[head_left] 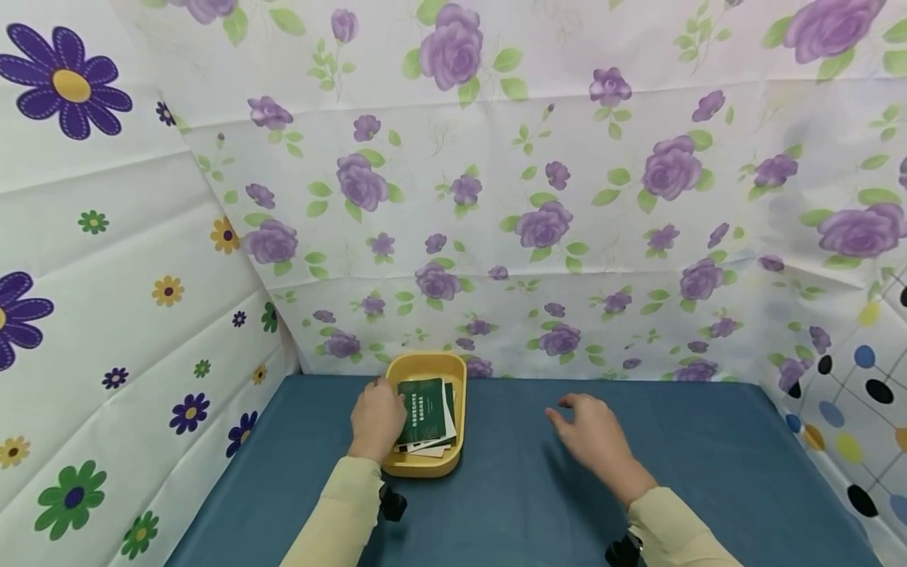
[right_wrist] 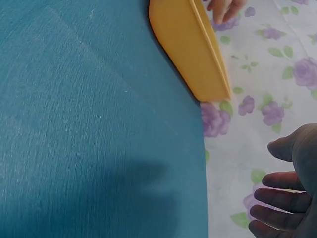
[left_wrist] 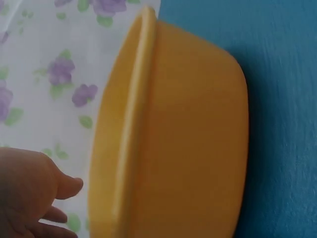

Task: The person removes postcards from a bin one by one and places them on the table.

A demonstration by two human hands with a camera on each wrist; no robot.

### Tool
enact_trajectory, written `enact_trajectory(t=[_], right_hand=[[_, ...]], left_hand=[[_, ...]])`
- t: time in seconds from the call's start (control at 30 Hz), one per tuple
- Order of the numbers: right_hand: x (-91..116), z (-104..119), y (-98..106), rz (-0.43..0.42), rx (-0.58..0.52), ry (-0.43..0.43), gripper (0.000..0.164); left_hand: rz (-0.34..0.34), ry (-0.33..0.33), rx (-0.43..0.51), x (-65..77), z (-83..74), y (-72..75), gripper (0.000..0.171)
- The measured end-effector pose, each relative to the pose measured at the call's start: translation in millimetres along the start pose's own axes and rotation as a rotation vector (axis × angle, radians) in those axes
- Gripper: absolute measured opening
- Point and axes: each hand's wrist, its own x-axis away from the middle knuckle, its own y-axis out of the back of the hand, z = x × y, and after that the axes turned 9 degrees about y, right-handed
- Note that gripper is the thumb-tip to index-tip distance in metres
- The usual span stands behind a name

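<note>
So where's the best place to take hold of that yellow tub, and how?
Probably the rim along its long right side, with the right hand coming from the right and slightly above. The yellow tub sits upright, so that raised lip faces up for thumb and fingers to pinch; the left hand is over the opposite side.

Bright head view; dimmer, blurrier wrist views; soft shadow (right_wrist: 141, 198) across blue tabletop (right_wrist: 74, 114)

Blue worktop (head_left: 510, 504), faint surface texture, meets far sheet (head_left: 489, 150): white w/ purple roses, green lvs & horiz. creases. Left sheet (head_left: 135, 260): white, creased, w/ purple, green & yellow flwrs. Right sheet (head_left: 860, 409): white w/ multicol. dots, thin grey lines. Soft light.
</note>
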Motion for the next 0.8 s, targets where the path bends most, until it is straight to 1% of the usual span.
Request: enact_trajectory(t=[0.07,0.2,0.37,0.47,0.63,0.8], right_hand=[[-1,2,-3,0.004,-0.003,0.000,0.043],[-3,3,-6,0.008,0.008,0.002,0.041],[-6,4,-7,0.012,0.016,0.005,0.039],[-7,6,-8,0.011,0.016,0.008,0.039],[-10,12,-12,0.012,0.023,0.020,0.038],[-14,22,-17,0.009,0.024,0.037,0.037]], left_hand=[[0.038,0.035,0.017,-1.4,4.8,-2.2,0.036],[0.091,0.060,0.048,-4.4,10.1,-3.6,0.023],[0.094,0.070,0.047,-8.6,12.4,-0.5,0.011],[0.111,0.077,0.061,-10.6,12.7,0.4,0.014],[0.173,0.068,0.108,-11.1,9.9,-1.4,0.019],[0.190,0.068,0.135,-7.5,5.6,-7.2,0.016]])
